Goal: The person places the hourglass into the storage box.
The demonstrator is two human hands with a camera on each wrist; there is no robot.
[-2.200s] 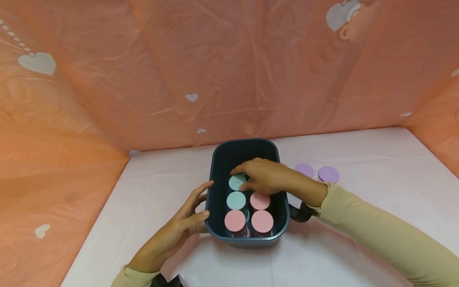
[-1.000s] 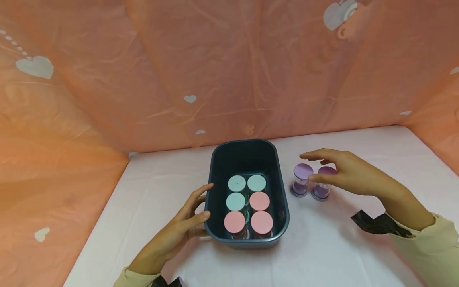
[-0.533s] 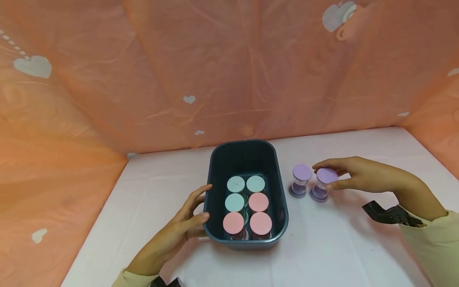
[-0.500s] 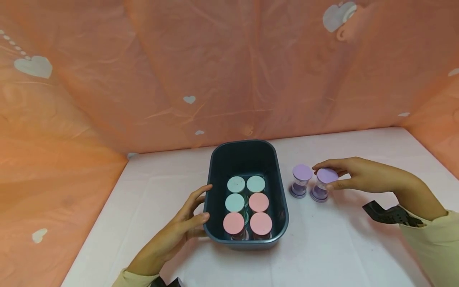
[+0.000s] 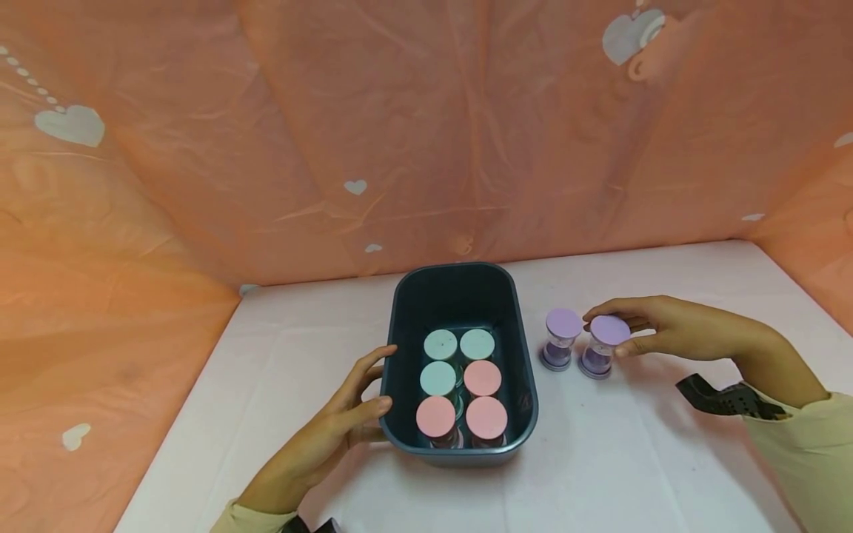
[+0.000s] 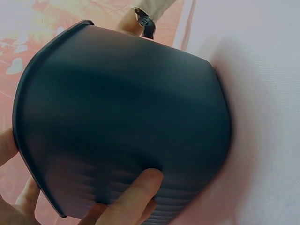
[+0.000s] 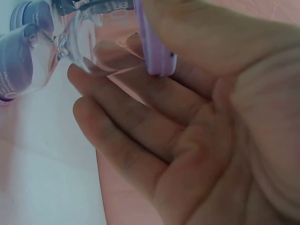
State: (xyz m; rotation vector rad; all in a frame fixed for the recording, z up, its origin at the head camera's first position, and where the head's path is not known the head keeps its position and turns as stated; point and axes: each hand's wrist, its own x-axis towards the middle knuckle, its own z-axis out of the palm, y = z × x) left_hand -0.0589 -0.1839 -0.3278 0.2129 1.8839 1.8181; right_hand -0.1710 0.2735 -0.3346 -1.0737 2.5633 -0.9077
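A purple sand timer [image 5: 609, 330] stands on the white table, and my right hand [image 5: 680, 328] pinches its round cap between thumb and fingers. The right wrist view shows the cap's purple edge [image 7: 159, 51] between the thumb and the spread fingers. Just left of it stands a second purple sand timer [image 5: 563, 323]. My left hand [image 5: 333, 422] rests against the left side of a dark blue bin [image 5: 460, 289], fingers extended along its outer wall. In the left wrist view, a fingertip [image 6: 152, 177] presses the bin's side.
Inside the bin several capped sand timers stand in two columns: mint ones [image 5: 437, 378] farther back, pink ones [image 5: 486, 418] nearer. The bin's far end shows bare floor. White cloth [image 5: 600, 459] covers the table. An orange plastic sheet [image 5: 413, 133] with hearts hangs behind it.
My right hand has left a mint sand timer in the bin, moved right to the purple ones and closed its fingers on the right-hand one's cap. My left hand has stayed at the bin.
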